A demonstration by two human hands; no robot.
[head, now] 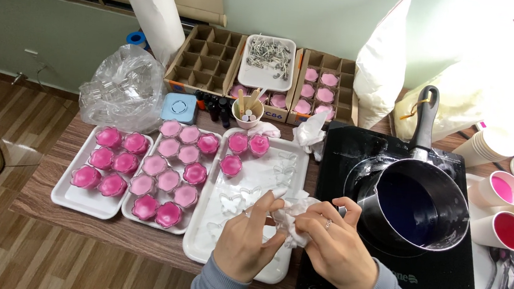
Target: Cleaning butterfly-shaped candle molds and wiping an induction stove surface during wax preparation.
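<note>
Hands, left hand (248, 240) and right hand (335, 244), pinch crumpled tissue (291, 212) over tray (205, 245) edge (pot (415, 211) close).

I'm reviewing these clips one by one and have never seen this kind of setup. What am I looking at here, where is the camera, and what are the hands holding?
There is no machine: a person works with bare hands, and the single picture comes from a camera worn on their head, looking down. The left hand and right hand together grip a crumpled white tissue over a white tray that carries clear butterfly-shaped moulds and three pink filled cups. To the left, two more trays hold many pink flower-shaped pieces. To the right, a dark saucepan sits on a black induction hob, beside paper cups of pink liquid. Cardboard divider boxes stand at the back.
</note>
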